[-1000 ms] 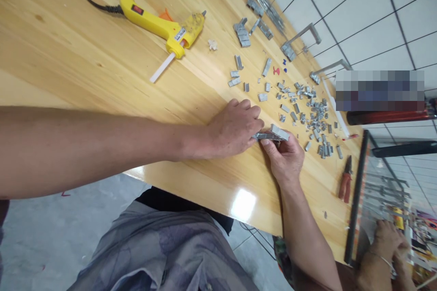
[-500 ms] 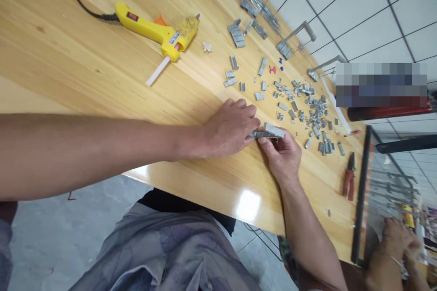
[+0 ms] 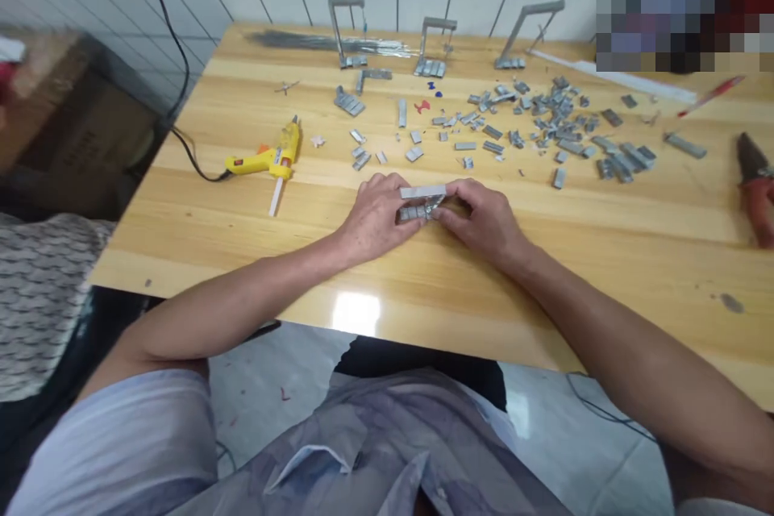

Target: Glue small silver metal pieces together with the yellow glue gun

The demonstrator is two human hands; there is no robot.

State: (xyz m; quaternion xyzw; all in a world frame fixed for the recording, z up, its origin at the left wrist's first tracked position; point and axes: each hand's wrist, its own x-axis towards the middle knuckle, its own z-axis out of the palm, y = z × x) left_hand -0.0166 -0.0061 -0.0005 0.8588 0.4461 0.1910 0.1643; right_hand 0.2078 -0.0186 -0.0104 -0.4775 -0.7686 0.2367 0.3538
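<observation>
The left hand [image 3: 376, 216] and right hand [image 3: 488, 219] pinched one grey metal assembly [image 3: 423, 192]; from it, the yellow hot-glue gun [image 3: 281, 164] lay between nine and ten o'clock.

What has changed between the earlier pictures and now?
The camera view has rotated and levelled, so a co-worker's hands dropped out at the right. The grey piece appears turned between the left hand and the right hand, though the moving view makes this uncertain. Neither hand visibly let go or took anything new. The yellow glue gun and the loose grey pieces stayed where they lay.
</observation>
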